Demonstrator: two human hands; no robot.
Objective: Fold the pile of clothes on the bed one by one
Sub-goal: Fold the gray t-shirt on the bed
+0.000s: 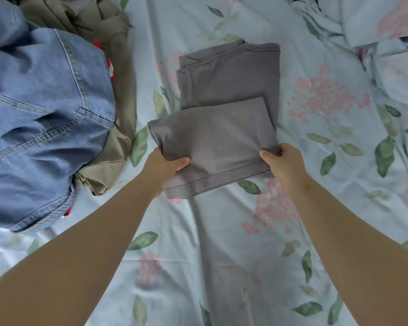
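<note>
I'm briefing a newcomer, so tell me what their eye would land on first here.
The grey garment, half folded in the middle of the floral sheet, with the left hand and right hand gripping its near corners. Next, the blue denim piece heaped at the left over khaki clothes.

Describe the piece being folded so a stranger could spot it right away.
On the floral sheet, a grey garment lies right of the blue denim and khaki. The left hand and right hand grip its near end. Unlike those crumpled neighbours, it is plain grey and folded in layers.
</note>
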